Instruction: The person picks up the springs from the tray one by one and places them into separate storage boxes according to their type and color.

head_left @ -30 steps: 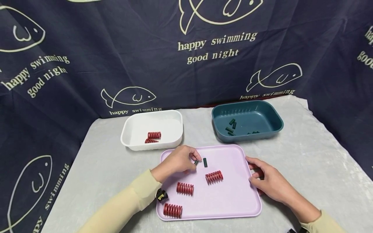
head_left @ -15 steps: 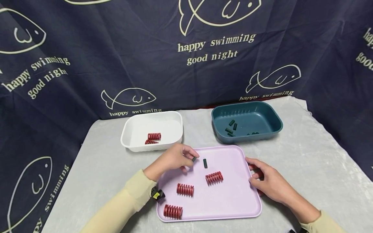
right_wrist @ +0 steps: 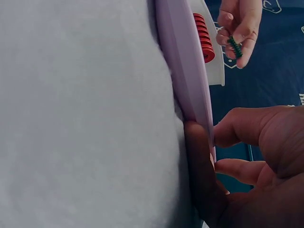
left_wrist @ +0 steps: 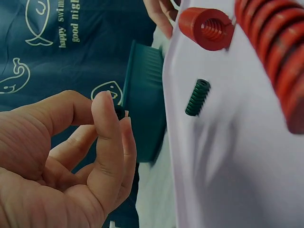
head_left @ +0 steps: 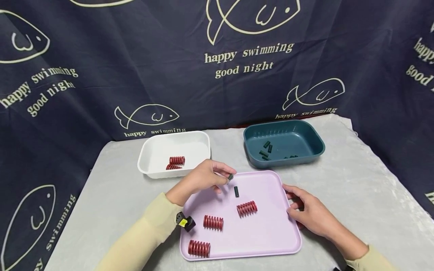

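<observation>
While the left hand (head_left: 207, 177) pinches a green spring (head_left: 230, 177), the right hand (head_left: 311, 207) grips the tray (head_left: 268, 229)

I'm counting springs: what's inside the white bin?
Two red springs show in the white bin, the nearer partly covered by the near wall. Anything behind that wall or the left hand is hidden.

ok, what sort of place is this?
Probably a makeshift tabletop workspace: navy fish-print fabric backdrop behind and on both sides, pale grey tablecloth, and a lilac rectangular plastic tray holding coiled red metal springs.
</observation>
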Available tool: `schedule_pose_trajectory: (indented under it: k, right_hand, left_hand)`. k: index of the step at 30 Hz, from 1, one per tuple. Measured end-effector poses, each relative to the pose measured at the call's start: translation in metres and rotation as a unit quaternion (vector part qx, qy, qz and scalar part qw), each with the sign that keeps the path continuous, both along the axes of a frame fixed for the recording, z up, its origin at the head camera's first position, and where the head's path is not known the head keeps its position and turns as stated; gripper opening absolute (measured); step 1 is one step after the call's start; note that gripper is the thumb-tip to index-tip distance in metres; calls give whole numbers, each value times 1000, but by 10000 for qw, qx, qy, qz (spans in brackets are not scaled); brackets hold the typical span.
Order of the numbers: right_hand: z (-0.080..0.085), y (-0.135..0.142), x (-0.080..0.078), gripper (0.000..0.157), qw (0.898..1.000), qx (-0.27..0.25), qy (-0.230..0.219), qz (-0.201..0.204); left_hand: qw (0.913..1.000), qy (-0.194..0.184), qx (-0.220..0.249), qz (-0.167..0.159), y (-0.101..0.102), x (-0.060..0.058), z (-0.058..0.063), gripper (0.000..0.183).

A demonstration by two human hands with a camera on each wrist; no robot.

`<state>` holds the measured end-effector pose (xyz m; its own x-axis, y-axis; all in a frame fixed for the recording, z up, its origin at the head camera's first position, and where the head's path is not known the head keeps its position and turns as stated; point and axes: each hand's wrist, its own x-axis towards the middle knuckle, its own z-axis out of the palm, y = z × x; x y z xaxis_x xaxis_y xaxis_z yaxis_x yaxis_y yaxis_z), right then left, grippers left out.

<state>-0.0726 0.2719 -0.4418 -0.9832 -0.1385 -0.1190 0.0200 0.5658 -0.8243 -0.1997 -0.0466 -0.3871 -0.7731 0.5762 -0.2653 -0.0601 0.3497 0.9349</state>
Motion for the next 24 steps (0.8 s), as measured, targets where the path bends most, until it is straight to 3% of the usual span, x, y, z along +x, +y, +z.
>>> schedule_pose_trajectory:
  k: [7, 17, 24]
  right_hand:
    - [-2, 0, -2, 65, 9999, 164, -32, 24]
    - [0, -2, -3, 68, 9992, 19, -384, -85]
    - [1, -6, -4, 69, 9988, -20, -480, -123]
  left_hand:
    - [9999, 9, 147, -30, 18, -5, 8, 38]
    - [9992, 175, 320, -137, 49, -26, 18, 38]
    - [9983, 7, 545, 202, 71, -38, 16, 34]
